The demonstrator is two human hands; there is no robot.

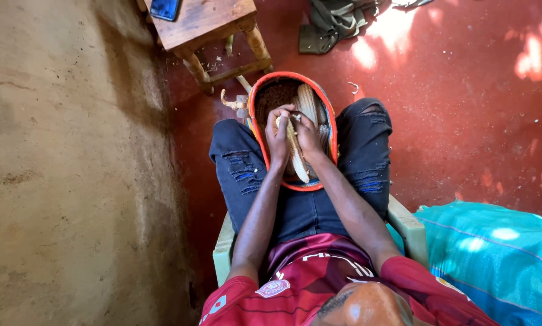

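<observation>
Wooden stool point(204, 24) upper left. Left hand point(279, 137) and right hand point(308, 134), side by side, both clamped on a pale maize cob point(296, 156) over the orange-rimmed woven basket point(256, 102) between the knees. Teal sack point(500, 253) lower right.

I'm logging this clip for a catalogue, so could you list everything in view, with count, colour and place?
Cob: one in the hands, pale, over the basket; more cobs lie inside, number unclear.
Basket: one, woven, orange rim, between the knees.
Stool: one, brown wood, top left, by the wall.
Phone: one, dark blue, on the stool.
Cloth: one heap, grey-green, on the floor at top.
Floor: red, sunlit patches.
Wall: brown, earthen, left.
Sack: one, turquoise, lower right.
Chair: one, pale green, under the person.
Left hand: grips the cob.
Right hand: grips the cob.
</observation>
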